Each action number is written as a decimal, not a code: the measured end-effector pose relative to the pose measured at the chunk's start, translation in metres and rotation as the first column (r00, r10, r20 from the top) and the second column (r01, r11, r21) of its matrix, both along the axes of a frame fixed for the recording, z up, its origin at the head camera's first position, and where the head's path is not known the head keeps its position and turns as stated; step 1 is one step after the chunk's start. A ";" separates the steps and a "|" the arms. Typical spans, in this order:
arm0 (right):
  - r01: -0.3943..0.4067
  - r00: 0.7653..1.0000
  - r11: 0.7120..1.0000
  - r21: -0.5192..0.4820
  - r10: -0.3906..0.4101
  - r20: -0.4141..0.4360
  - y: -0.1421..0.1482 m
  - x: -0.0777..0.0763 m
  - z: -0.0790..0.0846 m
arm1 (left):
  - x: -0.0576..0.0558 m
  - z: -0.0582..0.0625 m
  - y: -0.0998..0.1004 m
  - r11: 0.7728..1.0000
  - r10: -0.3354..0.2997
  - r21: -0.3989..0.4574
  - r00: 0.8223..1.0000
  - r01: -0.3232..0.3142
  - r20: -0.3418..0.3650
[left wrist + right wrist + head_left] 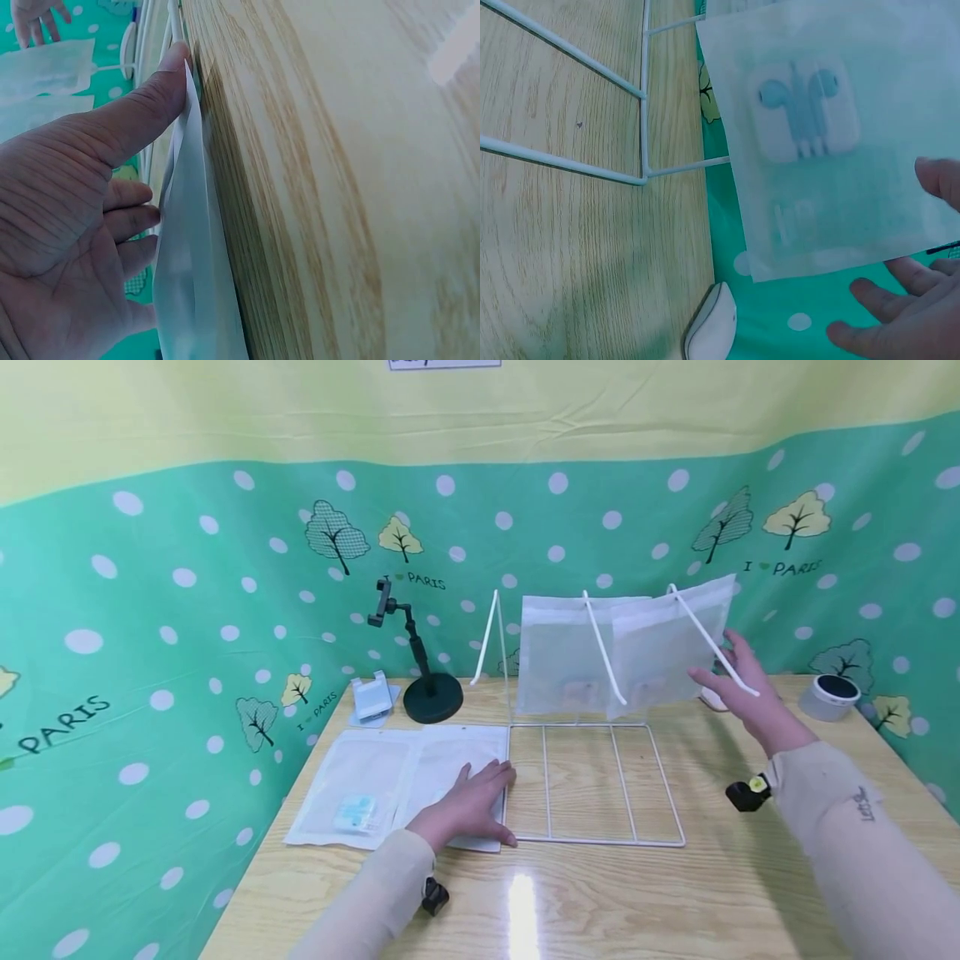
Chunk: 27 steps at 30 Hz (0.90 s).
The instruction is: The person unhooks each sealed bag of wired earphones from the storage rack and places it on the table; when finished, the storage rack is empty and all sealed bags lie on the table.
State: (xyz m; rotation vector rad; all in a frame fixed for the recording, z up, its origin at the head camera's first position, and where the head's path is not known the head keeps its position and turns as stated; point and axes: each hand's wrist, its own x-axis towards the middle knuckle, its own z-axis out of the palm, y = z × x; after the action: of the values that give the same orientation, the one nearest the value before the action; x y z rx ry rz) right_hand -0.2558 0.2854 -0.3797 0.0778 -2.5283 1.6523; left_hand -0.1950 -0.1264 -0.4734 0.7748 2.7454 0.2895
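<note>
My left hand point(468, 806) lies with fingers extended over a translucent white pouch point(457, 747) on the table, at the left side of a white wire rack point(592, 841). In the left wrist view, its thumb touches that pouch's edge. Another flat pouch point(341, 772) overlaps on the left, something pale blue inside. Two more pouches hang on the rack's prongs, one at the middle point(551, 652) and a tilted one at the right point(656, 660). My right hand point(750, 697) is spread beside the tilted pouch's outer edge, fingers loose. Wired earphones point(806, 112) show through that pouch.
Behind the flat pouches stand a black phone stand point(431, 697) and a small pale folding holder point(372, 697). A white round container point(828, 697) sits at the back right. A white mouse-like object point(711, 330) lies behind my right hand. A patterned green cloth point(555, 518) backs the table.
</note>
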 end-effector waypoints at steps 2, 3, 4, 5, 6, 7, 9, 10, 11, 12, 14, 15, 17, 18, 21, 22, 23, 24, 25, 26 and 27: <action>0.029 1.000 1.000 0.006 -0.029 0.010 0.001 -0.001 0.000 | 0.000 0.000 0.001 1.000 -0.001 -0.003 1.000 0.001 -0.002; 0.049 0.999 0.999 0.015 -0.049 0.012 0.001 0.000 0.000 | 0.000 0.000 0.001 1.000 -0.002 -0.006 1.000 0.002 -0.004; 0.066 0.998 0.998 0.021 -0.066 0.013 0.001 0.000 -0.001 | 0.000 0.000 0.001 1.000 -0.003 -0.008 1.000 0.003 -0.006; 0.079 0.997 0.996 0.028 -0.079 0.013 0.002 0.000 -0.002 | 0.000 0.000 0.001 1.000 -0.003 -0.007 1.000 0.003 -0.007; 0.087 0.996 0.996 0.035 -0.088 0.011 0.003 0.001 -0.003 | 0.000 0.000 0.001 1.000 -0.003 -0.007 1.000 0.003 -0.008; 0.093 0.996 0.995 0.040 -0.093 0.009 0.004 0.002 -0.004 | 0.000 0.000 0.001 1.000 -0.003 -0.005 1.000 0.003 -0.008; 0.099 0.995 0.993 0.057 -0.099 0.001 0.006 0.003 -0.006 | 0.000 0.000 0.002 1.000 -0.001 -0.003 1.000 0.001 -0.007; 0.095 0.996 0.994 0.059 -0.095 -0.003 0.007 0.004 -0.007 | 0.000 0.000 0.002 1.000 0.000 -0.002 1.000 0.000 -0.006; 0.090 0.996 0.994 0.060 -0.090 -0.007 0.008 0.005 -0.008 | 0.000 0.000 0.002 1.000 0.003 0.000 1.000 -0.003 -0.004; 0.083 0.997 0.995 0.064 -0.082 -0.012 0.009 0.006 -0.008 | 0.000 0.000 0.002 1.000 0.004 0.000 1.000 -0.004 -0.004; 0.071 0.997 0.995 0.075 -0.070 -0.022 0.011 0.008 -0.009 | 0.000 0.000 0.002 1.000 0.006 0.002 1.000 -0.006 -0.003; 0.066 0.998 0.995 0.078 -0.064 -0.027 0.013 0.008 -0.009 | 0.000 0.000 0.001 1.000 0.007 0.003 1.000 -0.007 -0.003; 0.045 0.998 0.997 0.070 -0.042 -0.039 0.015 0.010 -0.009 | 0.000 0.001 0.001 1.000 0.008 0.005 1.000 -0.008 -0.003; 0.038 0.999 0.997 0.070 -0.035 -0.037 0.016 0.011 -0.009 | 0.000 0.001 0.001 1.000 0.008 0.006 1.000 -0.008 -0.003; 0.016 1.000 0.999 0.036 -0.016 -0.006 0.018 0.015 -0.009 | -0.001 0.001 0.001 1.000 0.009 0.010 1.000 -0.009 -0.001; 0.006 1.000 1.000 0.018 -0.006 0.010 0.019 0.017 -0.009 | -0.001 0.001 0.001 1.000 0.008 0.012 1.000 -0.008 0.000; -0.002 1.000 1.000 0.001 0.002 0.030 0.019 0.018 -0.008 | -0.001 0.000 0.001 1.000 0.008 0.012 1.000 -0.008 0.000; -0.007 0.999 1.000 -0.014 0.008 0.049 0.019 0.019 -0.008 | -0.001 0.000 0.001 1.000 0.008 0.013 1.000 -0.008 0.000; -0.012 0.998 0.999 -0.030 0.014 0.062 0.020 0.020 -0.007 | -0.001 -0.001 0.001 1.000 0.008 0.013 1.000 -0.008 0.000; -0.014 0.998 0.999 -0.040 0.016 0.067 0.020 0.021 -0.007 | -0.001 -0.001 0.001 1.000 0.009 0.013 1.000 -0.009 0.000; -0.014 0.998 0.999 -0.052 0.017 0.066 0.020 0.022 -0.006 | -0.001 -0.002 0.001 1.000 0.011 0.012 1.000 -0.011 0.001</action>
State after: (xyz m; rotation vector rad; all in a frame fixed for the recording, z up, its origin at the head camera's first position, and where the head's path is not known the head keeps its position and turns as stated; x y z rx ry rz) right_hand -0.2336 0.3058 -0.3857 0.0383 -2.5373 1.7533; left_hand -0.1960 -0.1254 -0.4753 0.7627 2.7506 0.3085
